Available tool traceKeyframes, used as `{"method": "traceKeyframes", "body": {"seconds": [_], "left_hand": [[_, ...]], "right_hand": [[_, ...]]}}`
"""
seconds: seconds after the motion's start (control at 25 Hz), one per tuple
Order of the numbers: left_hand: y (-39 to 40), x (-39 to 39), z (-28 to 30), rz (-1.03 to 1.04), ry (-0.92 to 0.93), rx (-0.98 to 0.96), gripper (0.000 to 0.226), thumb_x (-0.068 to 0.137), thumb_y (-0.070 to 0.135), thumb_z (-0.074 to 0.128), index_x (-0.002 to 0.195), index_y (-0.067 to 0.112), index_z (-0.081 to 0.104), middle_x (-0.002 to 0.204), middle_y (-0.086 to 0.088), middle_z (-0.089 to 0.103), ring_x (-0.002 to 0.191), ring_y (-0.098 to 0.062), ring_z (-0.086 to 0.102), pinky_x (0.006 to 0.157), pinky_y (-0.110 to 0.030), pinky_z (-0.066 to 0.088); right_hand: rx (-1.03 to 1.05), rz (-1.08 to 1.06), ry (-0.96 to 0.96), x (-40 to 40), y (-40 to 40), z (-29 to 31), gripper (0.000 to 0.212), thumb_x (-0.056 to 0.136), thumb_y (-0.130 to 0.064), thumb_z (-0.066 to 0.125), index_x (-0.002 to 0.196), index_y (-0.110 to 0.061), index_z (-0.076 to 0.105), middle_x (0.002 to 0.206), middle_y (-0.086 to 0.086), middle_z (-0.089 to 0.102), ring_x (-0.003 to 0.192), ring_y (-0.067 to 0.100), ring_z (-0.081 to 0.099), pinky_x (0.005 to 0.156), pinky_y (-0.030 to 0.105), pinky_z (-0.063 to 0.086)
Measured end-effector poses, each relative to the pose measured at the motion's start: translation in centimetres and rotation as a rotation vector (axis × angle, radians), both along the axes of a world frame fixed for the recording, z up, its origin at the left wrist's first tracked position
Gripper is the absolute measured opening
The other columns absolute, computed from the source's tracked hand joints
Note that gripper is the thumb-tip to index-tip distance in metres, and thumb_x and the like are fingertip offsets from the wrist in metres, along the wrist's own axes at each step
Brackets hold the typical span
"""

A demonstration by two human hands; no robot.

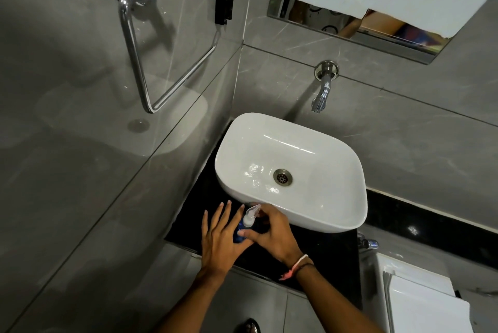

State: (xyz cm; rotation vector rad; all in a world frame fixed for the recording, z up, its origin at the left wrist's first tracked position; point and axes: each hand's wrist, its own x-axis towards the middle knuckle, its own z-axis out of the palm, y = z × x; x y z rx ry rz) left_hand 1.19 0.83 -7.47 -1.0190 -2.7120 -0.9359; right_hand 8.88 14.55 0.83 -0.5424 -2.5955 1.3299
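Note:
A small blue pump bottle (242, 227) with a clear pump head stands on the black counter (323, 257) in front of the white basin (291, 171). My right hand (272, 233) is over the bottle, its fingers curled on the pump and its thumb against the bottle's side. My left hand (218, 238) lies flat beside the bottle on its left, fingers straight and spread, the palm hidden from view.
A chrome tap (322, 90) juts from the grey tiled wall above the basin. A chrome towel ring (161, 63) hangs on the left wall. A mirror (350, 22) partly covered by white paper is above. A white cistern (420, 297) stands at lower right.

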Motion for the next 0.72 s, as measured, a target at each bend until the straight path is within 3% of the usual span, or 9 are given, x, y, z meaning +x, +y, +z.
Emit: {"method": "traceKeyframes", "body": {"seconds": [0.08, 0.2, 0.36, 0.52, 0.64, 0.72], "left_hand": [[0.1, -0.1, 0.1, 0.0, 0.0, 0.001, 0.068, 0.075, 0.055, 0.055, 0.135, 0.025, 0.06, 0.141, -0.011, 0.059, 0.133, -0.03, 0.051, 0.11, -0.062, 0.035], [0.1, 0.0, 0.1, 0.005, 0.001, 0.008, 0.069, 0.076, 0.058, 0.056, 0.136, 0.026, 0.059, 0.141, -0.01, 0.059, 0.134, -0.029, 0.051, 0.113, -0.058, 0.031], [-0.1, -0.1, -0.4, -0.009, 0.007, -0.009, 0.074, 0.075, 0.061, 0.061, 0.141, 0.027, 0.053, 0.144, -0.009, 0.056, 0.137, -0.027, 0.048, 0.115, -0.056, 0.029], [0.0, -0.2, -0.7, -0.023, -0.014, 0.045, 0.071, 0.073, 0.059, 0.066, 0.134, 0.023, 0.06, 0.142, -0.009, 0.058, 0.136, -0.027, 0.049, 0.113, -0.056, 0.032], [0.2, -0.2, -1.0, -0.027, -0.022, 0.078, 0.07, 0.068, 0.048, 0.079, 0.128, 0.016, 0.064, 0.141, -0.011, 0.058, 0.135, -0.029, 0.05, 0.114, -0.052, 0.033], [0.2, -0.2, -1.0, -0.027, -0.03, 0.089, 0.074, 0.066, 0.044, 0.084, 0.13, 0.016, 0.063, 0.141, -0.012, 0.058, 0.135, -0.028, 0.05, 0.112, -0.054, 0.037]], "right_hand": [[-0.051, 0.008, 0.012, 0.6, -0.1, -0.6, 0.052, 0.067, -0.036, 0.093, 0.115, -0.029, 0.072, 0.121, -0.009, 0.072, 0.116, 0.004, 0.065, 0.102, 0.023, 0.053], [-0.099, -0.109, 0.033, 1.5, 0.4, -1.6, 0.033, 0.068, -0.025, 0.095, 0.096, -0.023, 0.077, 0.11, -0.006, 0.077, 0.104, 0.007, 0.071, 0.095, 0.034, 0.06], [-0.056, -0.052, 0.015, 0.8, 0.0, -1.2, 0.05, 0.078, -0.013, 0.088, 0.125, -0.016, 0.07, 0.128, -0.001, 0.07, 0.119, 0.01, 0.065, 0.106, 0.03, 0.054], [-0.051, -0.154, 0.06, 0.2, 0.1, -1.3, 0.033, 0.07, -0.018, 0.094, 0.095, -0.011, 0.073, 0.105, 0.001, 0.076, 0.101, 0.012, 0.072, 0.091, 0.035, 0.06], [-0.052, -0.074, 0.051, 0.6, 0.2, -1.1, 0.05, 0.073, -0.019, 0.092, 0.118, -0.02, 0.071, 0.115, -0.004, 0.073, 0.108, 0.008, 0.067, 0.096, 0.025, 0.057], [-0.016, -0.055, 0.049, 0.6, 0.2, -1.3, 0.042, 0.077, -0.014, 0.089, 0.116, -0.017, 0.074, 0.118, -0.002, 0.072, 0.111, 0.007, 0.067, 0.1, 0.03, 0.057]]}}
